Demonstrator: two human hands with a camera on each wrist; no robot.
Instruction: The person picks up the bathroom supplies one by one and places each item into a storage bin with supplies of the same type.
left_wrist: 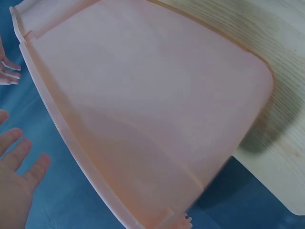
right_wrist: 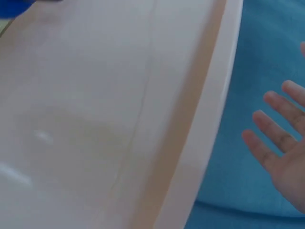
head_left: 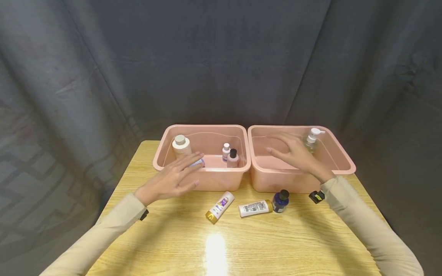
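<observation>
In the head view my left hand (head_left: 172, 179), fingers straight and spread, hovers over the front rim of the left pink bin (head_left: 215, 179). It partly covers a blue item (head_left: 199, 162) in that bin. A large white bottle (head_left: 181, 147) stands just behind the fingers. Over the right pink bin (head_left: 276, 184) reaches my right hand (head_left: 295, 151), its fingers extended and holding nothing. Beside it is a clear pump bottle (head_left: 311, 141) with a white head. The wrist views show the left hand (left_wrist: 16, 171) and right hand (right_wrist: 290, 148) beyond the bins' rims.
Inside the left bin stand a small white bottle (head_left: 226, 152) and a black-capped pale bottle (head_left: 233, 160). On the wooden table (head_left: 172, 237) lie two gold-capped white tubes, a tilted tube (head_left: 221, 206) and a flatter tube (head_left: 253, 208), beside a dark blue bottle (head_left: 280, 202).
</observation>
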